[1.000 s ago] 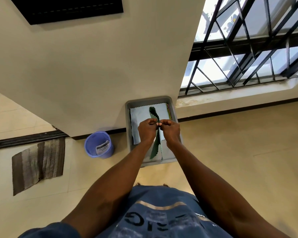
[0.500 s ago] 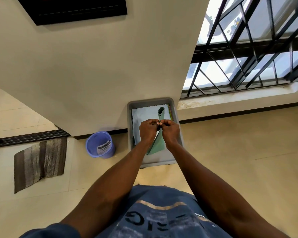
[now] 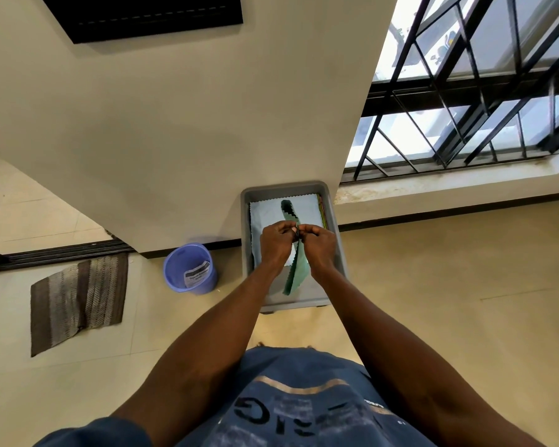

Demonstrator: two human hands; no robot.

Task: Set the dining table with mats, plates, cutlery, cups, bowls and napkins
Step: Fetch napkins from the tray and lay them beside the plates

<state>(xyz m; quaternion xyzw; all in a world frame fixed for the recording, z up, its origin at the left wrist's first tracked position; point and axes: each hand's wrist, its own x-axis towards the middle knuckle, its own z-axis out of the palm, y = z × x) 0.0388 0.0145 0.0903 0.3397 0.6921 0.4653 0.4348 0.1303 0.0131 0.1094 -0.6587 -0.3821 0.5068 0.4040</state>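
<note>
Green cloth, thin and limp with a zigzag pinked edge, hangs between your two hands: this napkin (image 3: 293,269) is held up edge-on above the grey tub (image 3: 335,250), its upper end curling over towards the wall and its lower end dangling near the tub's closer rim. Your left hand (image 3: 276,245) and your right hand (image 3: 317,248) meet knuckle to knuckle at the middle of it, the fingers of both curled in and pinching the fabric between fingertips and thumbs. Below the hands, flat in the smooth plastic tub, lies a pale blue-white cloth (image 3: 307,209) with the same zigzag border, and at its right side a thin stack of coloured edges (image 3: 322,214) shows (too narrow to tell what they are). The tub is rectangular with rounded corners and stands on the glossy beige floor (image 3: 433,285) against the cream wall (image 3: 175,124). To its left stands a round blue plastic bucket (image 3: 189,269) bearing a paper label, and further left lies a woven, brown-and-grey striped mat (image 3: 78,301).
</note>
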